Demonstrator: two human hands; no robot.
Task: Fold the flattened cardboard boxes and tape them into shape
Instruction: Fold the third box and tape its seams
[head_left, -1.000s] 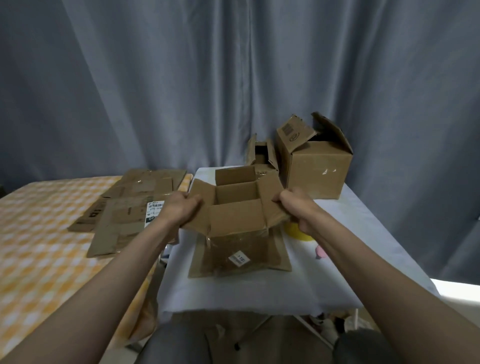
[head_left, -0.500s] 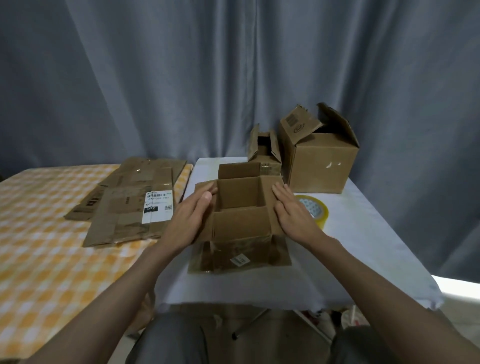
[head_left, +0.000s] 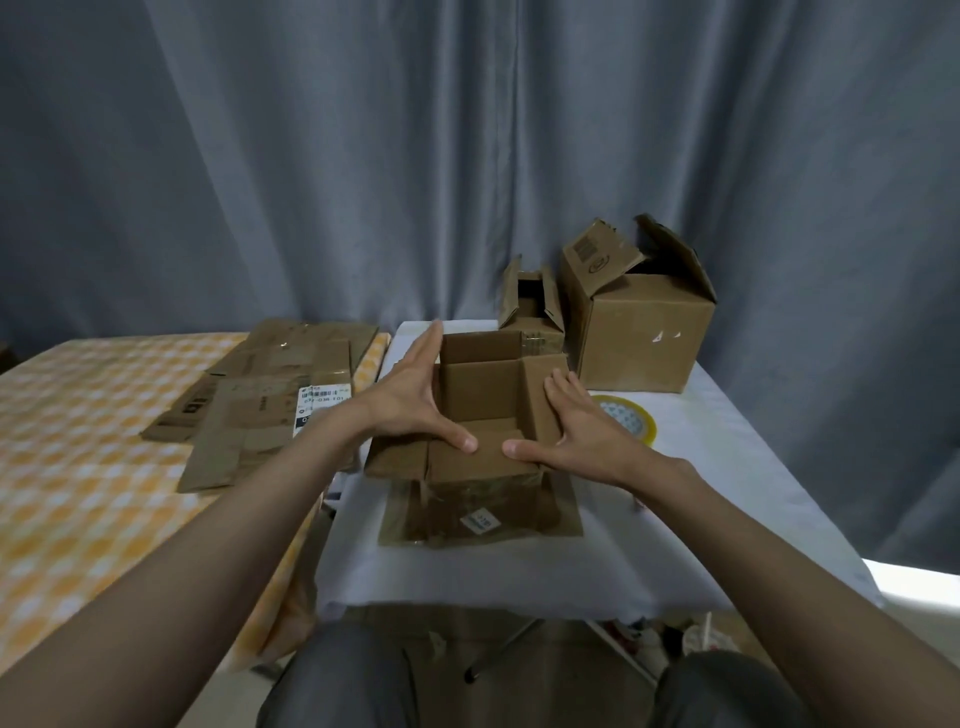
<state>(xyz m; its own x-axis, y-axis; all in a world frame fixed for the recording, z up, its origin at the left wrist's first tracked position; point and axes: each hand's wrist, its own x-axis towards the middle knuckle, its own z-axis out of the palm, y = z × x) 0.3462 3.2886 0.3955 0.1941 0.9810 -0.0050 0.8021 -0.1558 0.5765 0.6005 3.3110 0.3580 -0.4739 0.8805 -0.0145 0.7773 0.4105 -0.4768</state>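
Grey curtains (head_left: 363, 156) hang behind a white-covered worktop (head_left: 727, 467), which adjoins a surface under an orange checked cloth (head_left: 78, 467) on its left. Near the worktop's middle stands the half-formed cardboard box (head_left: 483, 410), top flaps up, resting on a flat brown sheet (head_left: 566, 519). The left hand (head_left: 415, 400) lies flat against the box's left flap and the right hand (head_left: 587, 431) against its right flap, fingers straight, both thumbs pressing the near flap. A roll of tape (head_left: 631, 418) lies just beside the right hand, partly hidden by it. At the far edge stand a small open box (head_left: 532, 312) and a larger open box (head_left: 644, 332), crowding the far flap. Flattened cardboard boxes (head_left: 265, 400) lie stacked on the checked cloth, near the left forearm.
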